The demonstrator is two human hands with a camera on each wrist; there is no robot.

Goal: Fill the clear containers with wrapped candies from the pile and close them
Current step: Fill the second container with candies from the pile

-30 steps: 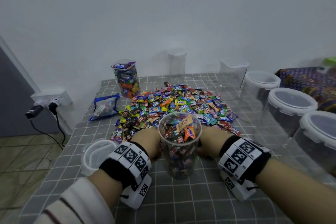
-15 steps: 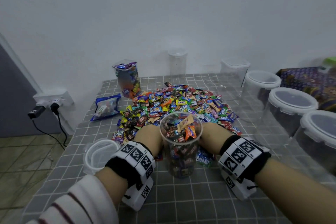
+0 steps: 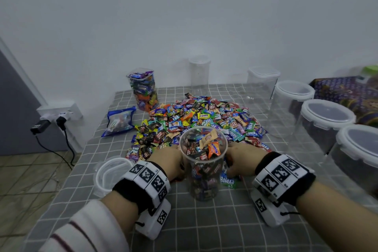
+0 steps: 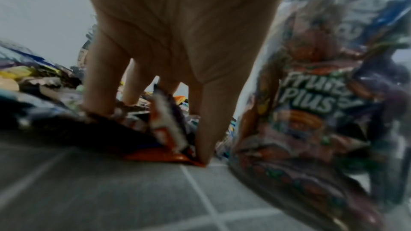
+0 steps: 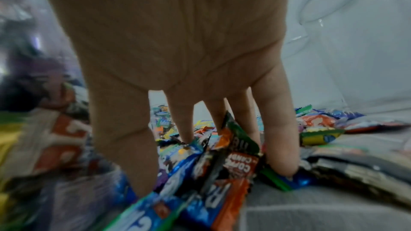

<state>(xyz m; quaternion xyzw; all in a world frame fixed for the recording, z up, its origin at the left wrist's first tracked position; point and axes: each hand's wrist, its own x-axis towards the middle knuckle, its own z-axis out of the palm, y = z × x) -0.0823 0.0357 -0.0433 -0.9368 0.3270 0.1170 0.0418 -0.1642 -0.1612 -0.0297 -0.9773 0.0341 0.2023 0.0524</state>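
A clear round container (image 3: 203,161) stands open near the table's front, filled nearly to the rim with wrapped candies. Behind it spreads the candy pile (image 3: 196,118). My left hand (image 3: 167,161) lies palm down just left of the container and my right hand (image 3: 239,161) just right of it. In the left wrist view the straight fingers (image 4: 100,85) press their tips onto wrappers beside the container wall (image 4: 311,111). In the right wrist view the spread fingers (image 5: 280,138) rest among several candies (image 5: 222,164). Neither hand is closed round anything.
A round lid (image 3: 111,172) lies upturned at the left. At the back stand a filled square container (image 3: 143,90) and an empty tall one (image 3: 199,74). Lidded empty containers (image 3: 325,120) line the right edge. A blue candy bag (image 3: 119,121) lies at the left.
Both hands have drawn back toward me along the container's sides, dragging candies out of the pile. A green candy now lies by the container's right base.
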